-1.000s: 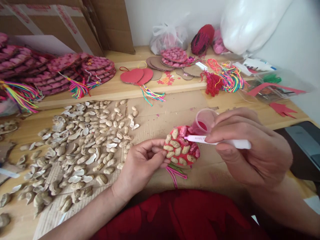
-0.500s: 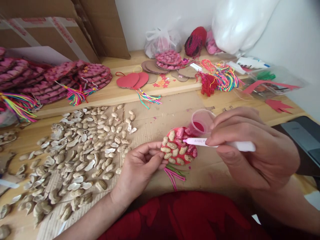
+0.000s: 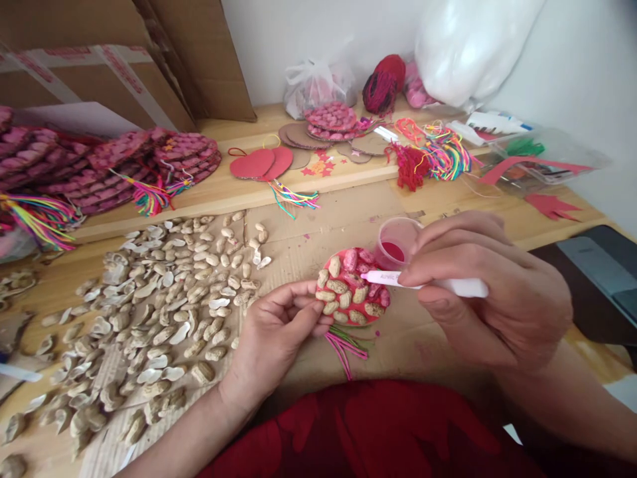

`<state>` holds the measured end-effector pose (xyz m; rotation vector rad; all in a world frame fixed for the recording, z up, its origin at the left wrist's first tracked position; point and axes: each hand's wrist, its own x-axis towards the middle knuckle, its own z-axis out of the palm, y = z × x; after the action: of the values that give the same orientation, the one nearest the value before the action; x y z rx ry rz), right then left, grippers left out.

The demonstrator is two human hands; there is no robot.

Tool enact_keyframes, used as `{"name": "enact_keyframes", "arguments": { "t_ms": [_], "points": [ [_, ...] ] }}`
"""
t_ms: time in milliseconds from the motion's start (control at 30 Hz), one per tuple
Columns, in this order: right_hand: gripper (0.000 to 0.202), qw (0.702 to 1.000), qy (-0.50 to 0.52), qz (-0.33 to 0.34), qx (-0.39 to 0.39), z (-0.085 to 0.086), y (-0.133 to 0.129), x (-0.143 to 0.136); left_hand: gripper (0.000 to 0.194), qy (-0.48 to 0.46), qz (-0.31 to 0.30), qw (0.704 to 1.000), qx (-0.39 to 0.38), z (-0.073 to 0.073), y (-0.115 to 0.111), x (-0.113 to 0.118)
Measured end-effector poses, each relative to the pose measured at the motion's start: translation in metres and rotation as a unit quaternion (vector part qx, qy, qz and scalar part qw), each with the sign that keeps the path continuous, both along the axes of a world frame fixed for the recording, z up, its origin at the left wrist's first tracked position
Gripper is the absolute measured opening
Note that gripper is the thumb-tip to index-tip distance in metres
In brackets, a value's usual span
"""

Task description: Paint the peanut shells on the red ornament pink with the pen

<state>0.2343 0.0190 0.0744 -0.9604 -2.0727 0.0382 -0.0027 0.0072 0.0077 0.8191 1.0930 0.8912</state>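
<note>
My left hand (image 3: 281, 332) pinches the left edge of a round red disc (image 3: 352, 315) covered with peanut shells. Shells at its upper right are pink; those at the left and bottom are plain tan. Green and pink strings (image 3: 348, 348) trail from its lower edge. Between the thumb and fingers of my right hand (image 3: 490, 285) is a white marker (image 3: 462, 287), its pink tip touching or just over a shell near the disc's middle. Behind the disc stands a clear plastic cup (image 3: 398, 242) with dark pink liquid, partly hidden by my right fingers.
Loose peanut shells (image 3: 164, 325) spread over cardboard at the left. Stacks of pink shell discs (image 3: 186, 156), red hearts (image 3: 261, 163) and colourful tassels (image 3: 448, 154) lie along the back shelf. A clear box (image 3: 572, 166) and a dark device (image 3: 592, 272) are at the right.
My right hand has moved left with the marker, whose tip has shifted slightly left and down over the disc. My left hand still holds the disc. The view has shifted a little.
</note>
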Motion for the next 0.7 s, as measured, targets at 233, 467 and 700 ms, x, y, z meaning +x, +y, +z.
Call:
{"name": "enact_keyframes", "arguments": {
  "t_ms": [233,467,700],
  "points": [
    [0.010,1.000,-0.003,0.004,0.004,-0.0003,0.0000,-0.0006,0.018,0.005,0.001,1.000,0.003,-0.0004,-0.0011,0.0007],
    [0.007,1.000,0.000,0.002,0.012,-0.0003,0.0005,0.0002,0.021,0.018,0.009,1.000,0.004,-0.0006,0.0000,-0.0001],
    [0.007,1.000,-0.007,0.007,0.009,-0.0025,0.0011,0.0002,0.024,0.012,0.025,1.000,-0.002,0.0013,0.0003,0.0008]
  ]
}}
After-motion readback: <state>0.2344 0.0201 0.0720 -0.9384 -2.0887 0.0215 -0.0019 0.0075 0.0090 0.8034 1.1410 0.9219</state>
